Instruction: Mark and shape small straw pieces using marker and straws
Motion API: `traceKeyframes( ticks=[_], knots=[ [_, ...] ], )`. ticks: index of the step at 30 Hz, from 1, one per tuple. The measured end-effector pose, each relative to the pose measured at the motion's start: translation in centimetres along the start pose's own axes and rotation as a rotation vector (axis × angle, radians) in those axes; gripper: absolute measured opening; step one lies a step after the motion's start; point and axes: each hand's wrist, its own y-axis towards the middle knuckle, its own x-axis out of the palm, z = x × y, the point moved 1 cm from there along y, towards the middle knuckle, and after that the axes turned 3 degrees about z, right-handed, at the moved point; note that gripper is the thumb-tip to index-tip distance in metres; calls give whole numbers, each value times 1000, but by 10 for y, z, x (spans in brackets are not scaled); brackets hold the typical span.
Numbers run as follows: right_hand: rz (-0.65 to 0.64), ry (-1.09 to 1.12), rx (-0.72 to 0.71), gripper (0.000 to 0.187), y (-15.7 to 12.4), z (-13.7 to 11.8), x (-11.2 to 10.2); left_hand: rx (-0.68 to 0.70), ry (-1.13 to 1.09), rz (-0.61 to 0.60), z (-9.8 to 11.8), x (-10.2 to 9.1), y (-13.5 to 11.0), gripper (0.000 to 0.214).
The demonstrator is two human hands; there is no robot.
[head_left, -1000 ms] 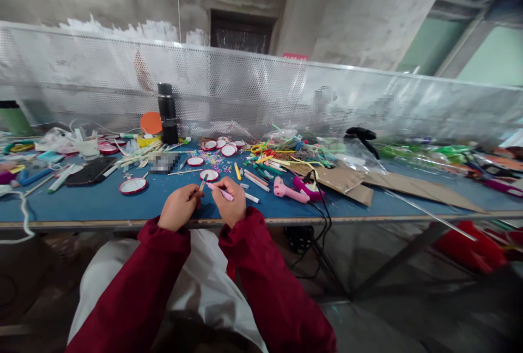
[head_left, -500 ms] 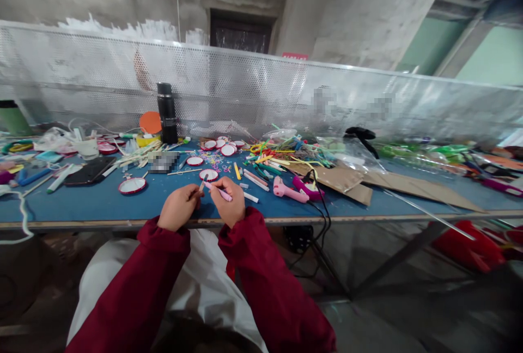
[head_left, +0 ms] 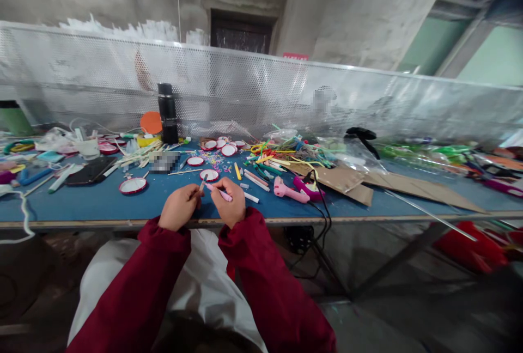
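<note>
My left hand (head_left: 178,208) is closed in a pinch just over the table's front edge, gripping a thin, light-coloured stick (head_left: 202,185) that points upward. Close beside it on the right, my right hand (head_left: 231,206) is wrapped round a pale pink pen (head_left: 224,195). The pen's tip points left toward the stick; whether the two touch is too small to tell. Just beyond my fingers lies a round white lid with a red rim (head_left: 210,175). A white stick-like piece (head_left: 251,198) lies to the right of my right hand.
A pink glue gun (head_left: 290,190) and a purple one (head_left: 309,187) lie to the right, with black cables hanging off the edge. Cardboard sheets (head_left: 420,190) lie farther right. A black bottle (head_left: 167,116) stands at the back; a dark phone (head_left: 90,171) is at left.
</note>
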Motion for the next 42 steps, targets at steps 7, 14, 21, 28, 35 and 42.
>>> traceKeyframes(
  ticks=[7, 14, 21, 28, 35, 42],
  knots=[
    [-4, 0, -38, 10, 1, 0, 0, 3, 7, 5, 2, -1, 0, 31],
    [21, -13, -22, 12, 1, 3, 1, -8, -1, 1, 0, 0, 0, 24],
    [0, -3, -34, 11, 1, 2, 1, -14, -1, 5, 1, -1, 0, 25],
    [6, 6, -33, 11, 1, 2, 1, -13, 3, 10, 1, 0, 1, 31],
    [18, 2, -18, 11, 1, 3, 1, -18, -2, 8, -2, 1, 1, 24],
    [-20, 9, -27, 12, 1, 3, 1, -7, 14, 7, 1, 0, 1, 31]
  ],
)
